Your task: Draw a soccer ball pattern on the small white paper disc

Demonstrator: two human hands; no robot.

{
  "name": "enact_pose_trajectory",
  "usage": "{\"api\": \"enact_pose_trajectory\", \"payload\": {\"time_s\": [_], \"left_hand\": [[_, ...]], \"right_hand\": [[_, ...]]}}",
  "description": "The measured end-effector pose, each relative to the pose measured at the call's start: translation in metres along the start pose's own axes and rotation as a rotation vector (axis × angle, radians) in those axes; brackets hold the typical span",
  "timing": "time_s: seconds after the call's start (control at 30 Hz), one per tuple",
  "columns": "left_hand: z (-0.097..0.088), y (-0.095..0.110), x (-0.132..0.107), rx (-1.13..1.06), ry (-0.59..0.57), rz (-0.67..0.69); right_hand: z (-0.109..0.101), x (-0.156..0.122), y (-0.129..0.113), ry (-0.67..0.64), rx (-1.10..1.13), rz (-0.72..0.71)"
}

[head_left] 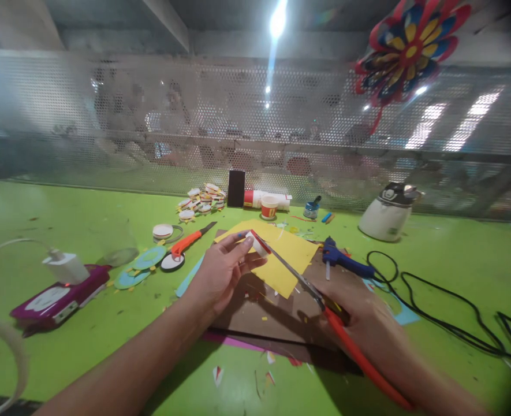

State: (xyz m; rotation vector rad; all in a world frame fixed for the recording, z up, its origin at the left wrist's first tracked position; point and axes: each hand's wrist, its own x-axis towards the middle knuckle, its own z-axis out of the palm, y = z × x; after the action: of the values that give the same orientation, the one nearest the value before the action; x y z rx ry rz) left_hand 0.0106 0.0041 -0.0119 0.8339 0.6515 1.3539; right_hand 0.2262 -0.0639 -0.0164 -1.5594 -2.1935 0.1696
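Note:
My left hand (223, 271) pinches a small white and red paper piece (257, 242) between thumb and fingers, above a yellow sheet (287, 254). My right hand (368, 323) grips red-handled scissors (307, 286), whose blades point up-left and reach the paper piece. Both hands hover over a brown cardboard sheet (272, 320) on the green table (64, 346).
A blue glue gun (342, 260) with a black cord (450, 306) lies to the right, beside a white pot (387, 216). On the left are an orange cutter (188, 242), paper discs (145, 263) and a purple device (60, 297). Glue bottle (266, 199), cup (269, 206) and paper rolls (203, 199) stand at the mesh screen.

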Motion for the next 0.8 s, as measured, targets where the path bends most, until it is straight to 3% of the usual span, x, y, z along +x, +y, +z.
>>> {"api": "enact_pose_trajectory", "payload": {"time_s": [0.27, 0.57, 0.8], "left_hand": [[0.001, 0.0, 0.001, -0.022, 0.017, 0.033], [0.001, -0.002, 0.001, -0.002, 0.048, 0.035], [0.001, -0.002, 0.0, 0.032, 0.05, 0.047]], "right_hand": [[0.006, -0.001, 0.007, 0.012, 0.001, -0.017], [0.014, -0.001, 0.016, -0.032, -0.03, 0.068], [0.007, -0.001, 0.006, -0.002, -0.04, 0.012]]}}
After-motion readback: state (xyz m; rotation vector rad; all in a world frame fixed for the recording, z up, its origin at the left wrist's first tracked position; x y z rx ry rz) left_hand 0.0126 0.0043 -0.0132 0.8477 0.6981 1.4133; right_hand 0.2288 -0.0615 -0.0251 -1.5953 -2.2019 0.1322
